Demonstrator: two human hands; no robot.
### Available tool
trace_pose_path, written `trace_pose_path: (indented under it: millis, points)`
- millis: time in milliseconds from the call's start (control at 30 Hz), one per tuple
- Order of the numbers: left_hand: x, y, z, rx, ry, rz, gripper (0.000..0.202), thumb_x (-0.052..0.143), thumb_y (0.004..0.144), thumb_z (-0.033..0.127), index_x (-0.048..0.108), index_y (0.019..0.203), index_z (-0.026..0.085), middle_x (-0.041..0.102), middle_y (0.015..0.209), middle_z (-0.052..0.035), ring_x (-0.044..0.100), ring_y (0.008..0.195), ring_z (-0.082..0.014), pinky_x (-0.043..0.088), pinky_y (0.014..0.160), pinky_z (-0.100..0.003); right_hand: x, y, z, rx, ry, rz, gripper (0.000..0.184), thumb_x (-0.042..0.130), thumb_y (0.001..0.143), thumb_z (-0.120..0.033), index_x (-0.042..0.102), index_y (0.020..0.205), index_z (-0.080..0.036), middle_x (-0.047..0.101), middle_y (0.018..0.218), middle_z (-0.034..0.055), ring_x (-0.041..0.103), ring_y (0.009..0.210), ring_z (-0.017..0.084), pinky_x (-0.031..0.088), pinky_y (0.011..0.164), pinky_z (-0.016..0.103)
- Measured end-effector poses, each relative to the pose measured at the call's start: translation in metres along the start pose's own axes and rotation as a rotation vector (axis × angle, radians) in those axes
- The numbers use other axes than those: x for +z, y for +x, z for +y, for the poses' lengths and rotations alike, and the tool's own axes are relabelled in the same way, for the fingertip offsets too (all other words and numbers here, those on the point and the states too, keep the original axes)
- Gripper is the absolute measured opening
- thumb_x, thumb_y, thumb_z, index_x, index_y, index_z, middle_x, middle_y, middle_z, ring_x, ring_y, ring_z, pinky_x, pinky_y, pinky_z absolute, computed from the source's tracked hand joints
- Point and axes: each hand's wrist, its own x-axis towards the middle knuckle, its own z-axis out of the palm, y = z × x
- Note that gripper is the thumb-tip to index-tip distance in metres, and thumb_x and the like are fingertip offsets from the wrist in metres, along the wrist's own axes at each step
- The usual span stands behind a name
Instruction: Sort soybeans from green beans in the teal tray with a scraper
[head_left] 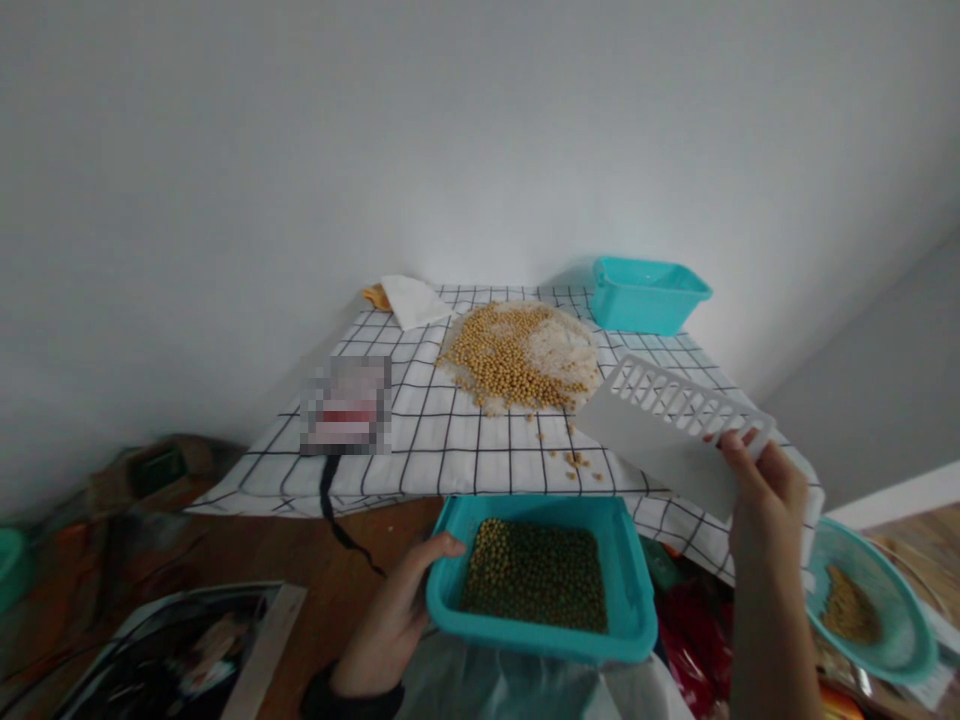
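My left hand (pixel 401 620) is closed on the left rim of a teal plastic bin (pixel 637 610), its thumb over the edge. Round beans (pixel 536 575) cover the bin's floor, yellow at the left and darker green elsewhere. My right hand (pixel 769 500) grips a flat white plastic board (pixel 667 450) by its right end, where a row of slots runs along the upper edge. The board is tilted over the right front of the table. Left of its tip, a pile of soybeans (pixel 502 360) lies on the checked cloth, with a paler patch of fine bits (pixel 559 345) beside it.
A second teal bin (pixel 649 298) stands at the table's back right. Loose beans (pixel 576 460) lie near the front edge of the checked tablecloth (pixel 427 455). A white cloth or paper (pixel 412 300) is at the back left. Below, at right, sits a green basin (pixel 900 620).
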Motion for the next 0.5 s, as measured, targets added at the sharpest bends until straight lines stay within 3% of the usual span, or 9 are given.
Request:
trace_pose_path:
  millis: [167, 500]
  points:
    - [-0.004, 0.004, -0.004, -0.049, -0.104, -0.054, 0.023, 0.074, 0.069, 0.033, 0.075, 0.087, 0.019, 0.083, 0.093, -0.0094, 0.074, 0.102, -0.0339, 0.058, 0.070, -0.033, 0.003, -0.009, -0.009, 0.036, -0.007, -0.028, 0.029, 0.076, 0.077, -0.047, 0.071, 0.079, -0.018, 0.066, 0.076, 0.0018, 0.056, 0.071, 0.018, 0.039, 0.066, 0.030]
    - [0.000, 0.002, -0.004, -0.046, -0.120, -0.022, 0.023, 0.073, 0.069, 0.030, 0.075, 0.090, 0.020, 0.083, 0.089, -0.0070, 0.075, 0.097, -0.0323, 0.058, 0.069, -0.033, 0.011, -0.025, -0.018, 0.082, -0.039, -0.118, 0.033, 0.075, 0.078, -0.051, 0.070, 0.083, -0.019, 0.070, 0.077, 0.0031, 0.060, 0.068, 0.020, 0.041, 0.061, 0.029]
